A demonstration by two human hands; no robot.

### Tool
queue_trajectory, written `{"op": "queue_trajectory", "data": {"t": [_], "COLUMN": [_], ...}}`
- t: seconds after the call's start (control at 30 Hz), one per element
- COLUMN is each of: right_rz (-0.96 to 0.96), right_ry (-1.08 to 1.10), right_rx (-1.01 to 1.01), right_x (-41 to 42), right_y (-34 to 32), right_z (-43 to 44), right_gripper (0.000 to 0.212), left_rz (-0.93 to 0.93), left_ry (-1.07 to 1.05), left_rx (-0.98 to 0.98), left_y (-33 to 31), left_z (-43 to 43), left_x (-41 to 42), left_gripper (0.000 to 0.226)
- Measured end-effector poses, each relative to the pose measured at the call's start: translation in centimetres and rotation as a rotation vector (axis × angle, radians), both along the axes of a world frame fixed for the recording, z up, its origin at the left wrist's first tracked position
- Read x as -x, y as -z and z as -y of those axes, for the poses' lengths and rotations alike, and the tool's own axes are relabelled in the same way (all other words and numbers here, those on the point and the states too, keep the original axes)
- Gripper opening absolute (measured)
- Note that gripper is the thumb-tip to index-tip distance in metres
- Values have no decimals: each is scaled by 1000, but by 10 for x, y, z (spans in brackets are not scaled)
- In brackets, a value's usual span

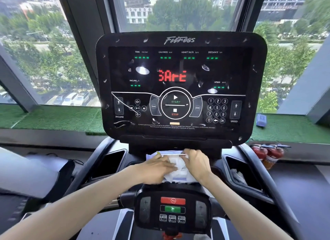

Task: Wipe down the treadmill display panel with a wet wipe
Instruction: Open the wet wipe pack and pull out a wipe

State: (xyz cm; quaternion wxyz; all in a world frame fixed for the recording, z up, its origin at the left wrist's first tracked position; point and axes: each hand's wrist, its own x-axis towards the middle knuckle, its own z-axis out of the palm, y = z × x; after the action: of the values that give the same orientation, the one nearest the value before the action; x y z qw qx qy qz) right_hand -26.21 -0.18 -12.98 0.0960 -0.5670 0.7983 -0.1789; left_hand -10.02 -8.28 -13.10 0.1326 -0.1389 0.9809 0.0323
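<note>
Left hand (155, 168) lies flat steadying the wipe pack (176, 175) while right hand (196, 165) pinches it open, below the display panel (180, 70)

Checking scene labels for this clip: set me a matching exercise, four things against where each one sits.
Things: 1 wipe pack; 2 fire extinguishers; 3 blue object; 4 red button.
Places: A on the green ledge by the window; B on the small lower console; C below the display panel, under the left hand and right hand; D beneath the ledge, far right.
Pairs: 1-C; 2-D; 3-A; 4-B.
</note>
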Motion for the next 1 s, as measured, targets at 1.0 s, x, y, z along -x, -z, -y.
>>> {"op": "queue_trajectory", "data": {"t": [1.0], "right_rz": [173], "right_ry": [-4], "right_rx": [-45], "right_x": [11], "right_y": [-27], "right_z": [14], "right_gripper": [38], "left_rz": [-60], "left_ry": [225], "left_rx": [309], "left_y": [-7], "left_z": [-11], "left_x": [9], "left_gripper": [37]}}
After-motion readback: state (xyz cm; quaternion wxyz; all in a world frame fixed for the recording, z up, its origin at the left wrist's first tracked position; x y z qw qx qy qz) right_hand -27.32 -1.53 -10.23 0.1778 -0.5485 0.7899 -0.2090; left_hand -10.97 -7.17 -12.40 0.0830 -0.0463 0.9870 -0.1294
